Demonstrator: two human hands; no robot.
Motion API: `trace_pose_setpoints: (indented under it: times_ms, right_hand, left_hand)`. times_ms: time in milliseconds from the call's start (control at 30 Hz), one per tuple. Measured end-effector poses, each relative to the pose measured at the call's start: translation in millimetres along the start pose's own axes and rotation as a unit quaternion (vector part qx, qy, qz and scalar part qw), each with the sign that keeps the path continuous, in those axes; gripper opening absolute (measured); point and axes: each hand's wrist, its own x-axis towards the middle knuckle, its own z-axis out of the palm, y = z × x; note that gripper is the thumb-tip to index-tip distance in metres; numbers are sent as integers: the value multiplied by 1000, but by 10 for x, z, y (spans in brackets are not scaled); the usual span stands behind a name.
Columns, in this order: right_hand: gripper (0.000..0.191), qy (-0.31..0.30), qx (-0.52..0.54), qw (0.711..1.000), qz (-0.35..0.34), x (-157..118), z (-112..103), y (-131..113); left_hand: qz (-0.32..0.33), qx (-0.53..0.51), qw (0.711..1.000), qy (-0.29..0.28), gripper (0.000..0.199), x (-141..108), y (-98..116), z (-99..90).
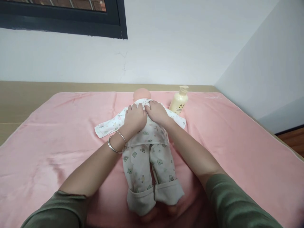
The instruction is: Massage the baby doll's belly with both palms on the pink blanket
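Note:
A baby doll [148,133] lies on a pink sheet, its bald head away from me and its feet toward me. It wears a white printed long-sleeved top and matching trousers with turned-up cuffs. My left hand [136,117] rests flat on the left upper part of the top, a silver bangle on its wrist. On the right upper part lies my right hand [156,111], fingers spread and pointing inward. Both hands touch the cloth and hold nothing. The doll's face is not visible.
A pale yellow pump bottle [179,101] stands beyond the doll's right-hand sleeve. The pink sheet [225,142] covers a wooden surface [28,95] that meets a white wall. A dark-framed window [116,19] is at the upper left. Brown flooring shows at the far right.

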Motion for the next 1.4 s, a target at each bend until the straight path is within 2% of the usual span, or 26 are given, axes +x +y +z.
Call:
trace_pose_setpoints:
  times_ms: [233, 367, 433, 567, 633, 800, 933, 1000, 1167, 1267, 1400]
  right_hand:
    - [42, 55, -118, 988, -79, -211, 114, -260]
    - [41, 26, -85, 992, -90, -172, 83, -201]
    - [42, 12, -41, 996, -73, -97, 42, -111]
    - [47, -12, 34, 999, 2, 42, -17, 47]
    - [48, -20, 37, 999, 6, 64, -24, 65]
    - [49, -7, -51, 998, -23, -43, 5, -47]
    - [49, 0, -115, 988, -99, -198, 25, -171]
    - [52, -5, -118, 988, -99, -240, 19, -214]
    - [51, -7, -43, 997, -66, -135, 21, -164]
    - [52, 19, 11, 999, -42, -12, 79, -64]
    - [54, 50, 42, 997, -38, 51, 163, 0]
  left_hand:
    - [-33, -12, 998, -55, 40, 235, -174, -140]
    - [-35, 16, 998, -50, 43, 180, -121, -142]
    - [-25, 42, 998, -40, 44, 108, -66, -122]
    - [6, 81, 996, -26, 46, -39, 40, -96]
    - [17, 94, 995, -28, 48, -66, 62, -105]
    - [37, 76, 995, -43, 40, 48, -12, -160]
    - [5, 22, 999, -49, 41, 177, -119, -168]
    - [-8, 6, 999, -49, 43, 210, -156, -147]
    - [-13, 13, 1000, -5, 50, 215, -195, -20]
    - [-21, 12, 999, 23, 54, 199, -195, 52]
    - [-29, 13, 999, 33, 57, 189, -186, 87]
